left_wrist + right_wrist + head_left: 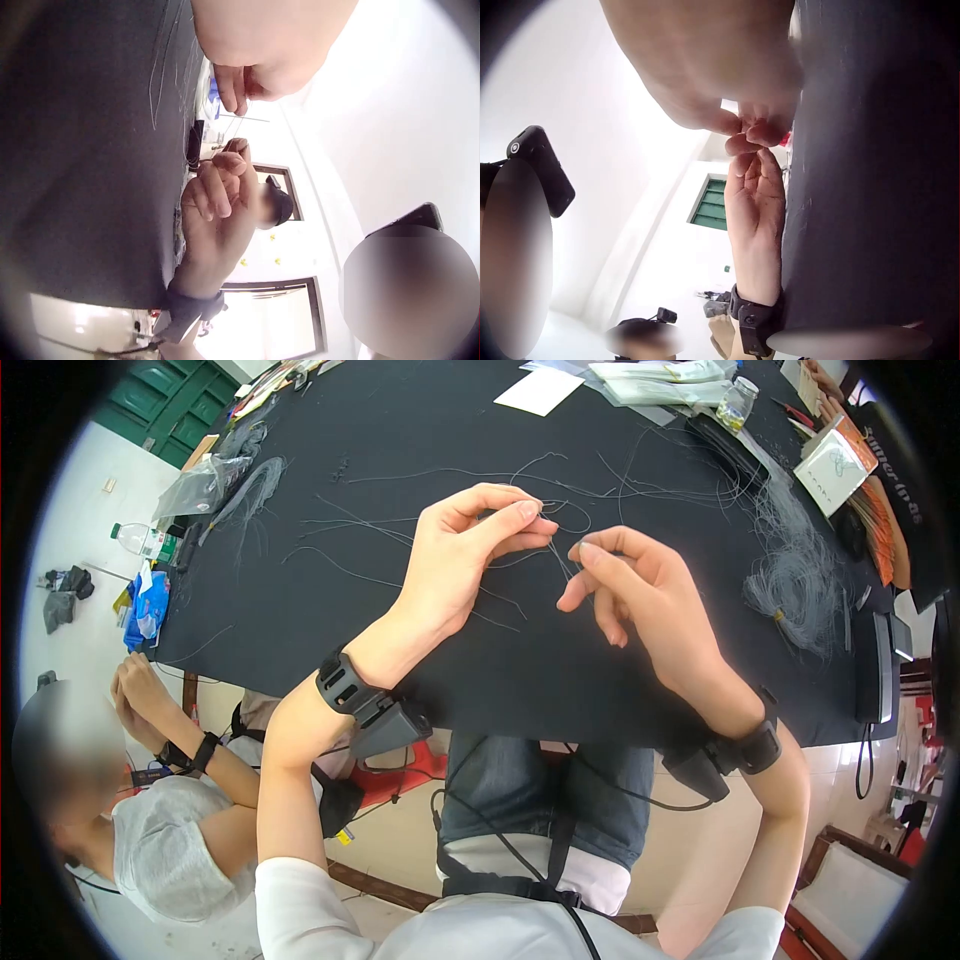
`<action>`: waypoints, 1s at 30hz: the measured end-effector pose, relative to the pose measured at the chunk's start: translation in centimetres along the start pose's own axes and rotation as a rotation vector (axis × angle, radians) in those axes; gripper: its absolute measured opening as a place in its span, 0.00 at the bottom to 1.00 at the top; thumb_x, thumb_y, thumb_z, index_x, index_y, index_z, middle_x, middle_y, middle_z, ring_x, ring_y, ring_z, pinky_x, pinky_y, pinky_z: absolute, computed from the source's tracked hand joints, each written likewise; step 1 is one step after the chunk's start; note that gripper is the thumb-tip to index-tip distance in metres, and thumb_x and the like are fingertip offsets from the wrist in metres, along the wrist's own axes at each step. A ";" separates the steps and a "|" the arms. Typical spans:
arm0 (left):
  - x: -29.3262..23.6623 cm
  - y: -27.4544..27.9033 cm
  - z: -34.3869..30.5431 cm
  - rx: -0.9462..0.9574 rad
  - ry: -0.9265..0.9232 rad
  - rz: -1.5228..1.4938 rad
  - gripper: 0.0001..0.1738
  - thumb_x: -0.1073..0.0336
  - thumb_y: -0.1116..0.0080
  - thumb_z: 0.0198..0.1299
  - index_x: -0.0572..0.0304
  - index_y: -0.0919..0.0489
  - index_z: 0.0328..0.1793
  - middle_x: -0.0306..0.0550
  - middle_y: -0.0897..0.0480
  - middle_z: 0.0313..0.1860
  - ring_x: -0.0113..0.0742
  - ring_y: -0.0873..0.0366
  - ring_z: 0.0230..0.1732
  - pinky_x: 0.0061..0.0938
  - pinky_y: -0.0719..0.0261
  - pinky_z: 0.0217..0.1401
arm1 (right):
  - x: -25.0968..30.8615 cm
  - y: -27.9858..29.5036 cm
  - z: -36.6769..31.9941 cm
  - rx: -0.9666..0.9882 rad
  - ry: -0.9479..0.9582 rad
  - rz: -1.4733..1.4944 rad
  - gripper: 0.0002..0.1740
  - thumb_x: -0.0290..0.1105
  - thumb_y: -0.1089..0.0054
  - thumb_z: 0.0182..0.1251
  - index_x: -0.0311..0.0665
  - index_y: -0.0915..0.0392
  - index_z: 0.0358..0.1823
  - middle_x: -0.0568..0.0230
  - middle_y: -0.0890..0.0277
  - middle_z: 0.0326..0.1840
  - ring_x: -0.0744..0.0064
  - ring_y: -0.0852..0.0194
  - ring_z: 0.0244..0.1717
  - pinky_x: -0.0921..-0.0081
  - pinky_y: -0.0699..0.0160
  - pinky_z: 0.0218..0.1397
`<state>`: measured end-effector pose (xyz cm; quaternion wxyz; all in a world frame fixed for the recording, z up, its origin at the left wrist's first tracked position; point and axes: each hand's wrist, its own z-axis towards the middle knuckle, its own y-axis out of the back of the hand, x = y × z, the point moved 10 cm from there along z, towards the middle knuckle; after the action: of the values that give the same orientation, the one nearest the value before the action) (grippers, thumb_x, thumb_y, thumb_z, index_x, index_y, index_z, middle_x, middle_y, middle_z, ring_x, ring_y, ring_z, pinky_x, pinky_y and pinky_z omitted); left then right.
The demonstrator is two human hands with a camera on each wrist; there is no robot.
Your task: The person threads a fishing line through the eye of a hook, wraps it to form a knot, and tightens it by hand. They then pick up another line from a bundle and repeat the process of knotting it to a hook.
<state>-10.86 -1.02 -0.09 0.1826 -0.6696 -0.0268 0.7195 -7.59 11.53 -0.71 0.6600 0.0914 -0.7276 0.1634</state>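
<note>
Over the black table, my left hand [452, 550] pinches thin grey cords [560, 557] between thumb and fingertips. A small loop of cord stands out past those fingertips. Close by on the right, my right hand [655, 595] has its thumb and index finger together on the strands that run down from the left hand. Its other fingers are loosely bent. In the left wrist view, fine lines stretch between the left hand [274, 45] and the right hand [217, 206]. The right wrist view has both hands' fingertips overlapping, and the cord there is hidden.
Several loose cords [400, 479] lie spread across the black table [300, 610]. A large tangled cord bundle [790, 595] is at the right. Clear plastic packets [660, 380] and a small jar [738, 402] stand at the back. Another person [180, 840] sits on the left.
</note>
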 end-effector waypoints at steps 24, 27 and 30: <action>-0.1 4.4 0.9 -0.251 -0.038 -0.174 0.09 0.68 0.43 0.57 0.65 0.22 0.41 0.44 0.20 0.38 0.26 0.24 0.40 0.22 0.25 0.43 | -2.7 -1.4 0.4 0.188 -0.184 0.289 0.11 0.30 0.51 0.63 0.28 0.28 0.40 0.56 0.26 0.37 0.69 0.25 0.35 0.75 0.25 0.42; -0.4 4.1 0.9 -0.224 -0.036 -0.128 0.09 0.68 0.42 0.57 0.65 0.21 0.42 0.43 0.20 0.37 0.25 0.24 0.39 0.19 0.26 0.37 | -2.4 -1.0 0.3 0.135 -0.183 0.290 0.13 0.30 0.50 0.63 0.27 0.28 0.42 0.55 0.26 0.39 0.69 0.25 0.38 0.75 0.26 0.46; -1.1 3.4 0.8 -0.184 -0.039 -0.040 0.09 0.68 0.42 0.57 0.65 0.21 0.41 0.42 0.20 0.36 0.23 0.24 0.35 0.16 0.27 0.32 | -1.3 1.0 0.4 -0.018 -0.074 0.176 0.15 0.30 0.49 0.62 0.27 0.28 0.45 0.55 0.27 0.43 0.71 0.26 0.42 0.77 0.27 0.48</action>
<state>-12.33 -4.37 0.04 0.1340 -0.6688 -0.1093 0.7231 -8.19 12.18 -2.11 0.6165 0.0272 -0.7582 0.2106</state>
